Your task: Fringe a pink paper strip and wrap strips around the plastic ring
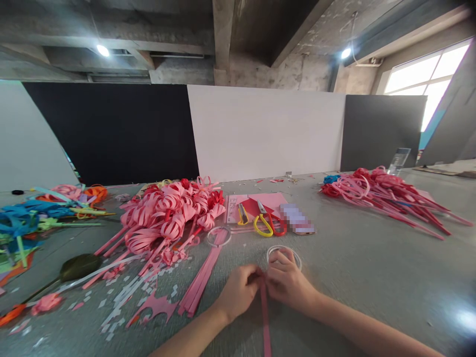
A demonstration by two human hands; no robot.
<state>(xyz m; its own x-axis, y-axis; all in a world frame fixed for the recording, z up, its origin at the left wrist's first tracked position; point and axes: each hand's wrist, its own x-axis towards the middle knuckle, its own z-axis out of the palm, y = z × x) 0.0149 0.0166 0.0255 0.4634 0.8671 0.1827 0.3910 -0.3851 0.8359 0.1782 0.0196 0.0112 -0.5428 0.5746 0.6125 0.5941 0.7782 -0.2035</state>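
Both of my hands meet low in the middle of the view, over the grey table. A pink paper strip [265,317] hangs down between them toward the bottom edge. My left hand [240,290] pinches the strip's upper end from the left. Fingers bent, my right hand [286,277] holds the same end from the right; the fingertips are partly hidden. Just behind my right hand lies a white tape roll [297,258]. To the left, a bundle of pink strips [203,280] rests on the table, with a clear ring [219,237] at its top.
Scissors [263,225], a utility knife [243,214] and a phone [297,218] lie on or beside pink paper [232,201]. Pink paper flowers [167,213] are heaped left, more [375,191] at right. Paper scraps [154,307] litter the left; a clear cup [399,161] stands far right.
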